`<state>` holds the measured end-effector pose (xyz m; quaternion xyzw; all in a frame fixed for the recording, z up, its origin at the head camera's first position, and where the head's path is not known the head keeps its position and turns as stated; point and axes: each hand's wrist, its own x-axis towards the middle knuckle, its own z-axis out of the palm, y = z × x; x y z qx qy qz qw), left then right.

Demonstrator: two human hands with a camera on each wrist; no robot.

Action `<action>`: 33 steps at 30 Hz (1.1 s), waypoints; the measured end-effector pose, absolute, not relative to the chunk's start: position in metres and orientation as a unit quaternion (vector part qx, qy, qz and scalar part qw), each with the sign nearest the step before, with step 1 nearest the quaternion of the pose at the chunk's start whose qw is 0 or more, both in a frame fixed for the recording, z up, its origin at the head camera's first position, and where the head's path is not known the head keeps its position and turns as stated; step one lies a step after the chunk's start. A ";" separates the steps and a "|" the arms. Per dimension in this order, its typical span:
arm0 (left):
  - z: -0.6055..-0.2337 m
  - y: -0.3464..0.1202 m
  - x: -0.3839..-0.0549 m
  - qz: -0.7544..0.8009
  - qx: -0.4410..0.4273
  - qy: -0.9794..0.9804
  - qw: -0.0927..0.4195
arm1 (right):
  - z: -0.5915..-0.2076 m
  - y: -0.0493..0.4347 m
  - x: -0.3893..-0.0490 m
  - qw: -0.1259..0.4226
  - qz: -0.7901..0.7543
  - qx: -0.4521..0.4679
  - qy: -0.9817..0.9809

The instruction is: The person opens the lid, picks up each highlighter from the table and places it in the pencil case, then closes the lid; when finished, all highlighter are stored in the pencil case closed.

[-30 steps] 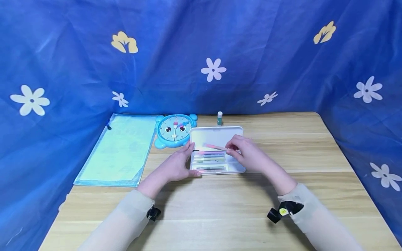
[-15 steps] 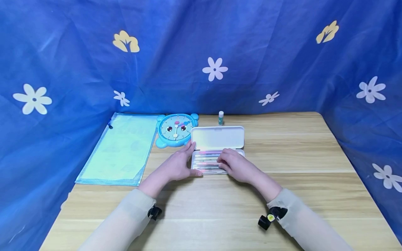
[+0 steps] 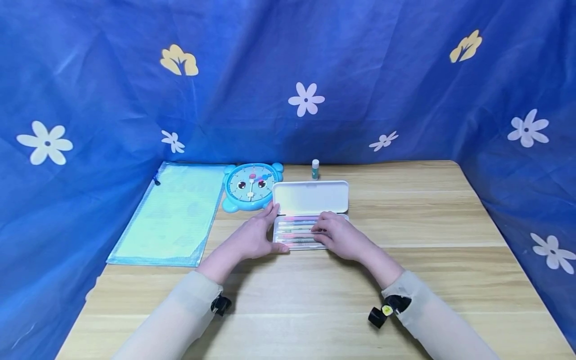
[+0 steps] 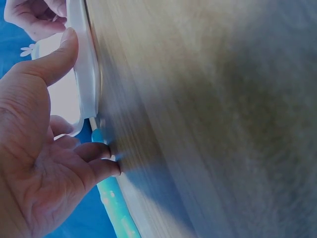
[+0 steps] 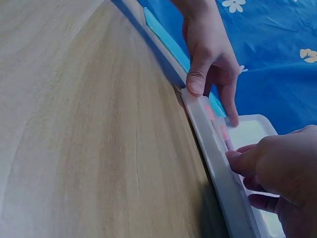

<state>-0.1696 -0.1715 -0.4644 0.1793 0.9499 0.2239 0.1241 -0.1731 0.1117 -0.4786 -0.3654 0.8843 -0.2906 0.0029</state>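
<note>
An open white pencil case (image 3: 310, 198) lies on the table, its lid tipped back and several pens in its tray. My left hand (image 3: 252, 237) grips the case's left end, thumb on the front edge and a finger by the hinge. In the left wrist view that thumb (image 4: 62, 57) presses the outer wall. My right hand (image 3: 339, 236) has its fingers bent down into the tray, at the right end of a pen with a pink tip (image 3: 288, 235). The right wrist view shows thumb and forefinger (image 5: 240, 157) together at the pen; their grip is partly hidden.
A blue toy clock (image 3: 252, 187) with a face on it sits just behind my left hand. Left of it lies a light-blue mesh zip folder (image 3: 166, 215). A glue stick (image 3: 315, 170) stands upright behind the case. Blue flowered cloth (image 3: 252, 75) closes off the table's back.
My right hand has brought the pen from above the case down into the tray, leftward and toward me, and has hardly moved in the last half second. My left hand has stayed put.
</note>
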 end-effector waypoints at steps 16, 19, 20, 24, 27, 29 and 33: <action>-0.464 -0.173 -0.169 0.224 0.182 0.950 0.122 | -0.445 0.157 -0.195 -0.027 -0.399 -0.256 0.880; -0.465 -0.172 -0.170 0.223 0.182 0.950 0.122 | -0.440 0.167 -0.202 -0.033 -0.423 -0.216 0.879; -0.465 -0.173 -0.170 0.223 0.183 0.950 0.121 | -0.438 0.170 -0.205 -0.034 -0.429 -0.203 0.880; -0.466 -0.174 -0.170 0.221 0.182 0.951 0.120 | -0.434 0.177 -0.217 -0.042 -0.442 -0.159 0.882; -0.467 -0.174 -0.170 0.220 0.181 0.951 0.119 | -0.434 0.180 -0.228 -0.033 -0.473 -0.129 0.871; -0.466 -0.174 -0.169 0.221 0.182 0.951 0.118 | -0.436 0.180 -0.235 -0.017 -0.499 -0.107 0.860; -0.466 -0.173 -0.169 0.217 0.179 0.952 0.120 | -0.440 0.177 -0.247 0.035 -0.533 -0.068 0.842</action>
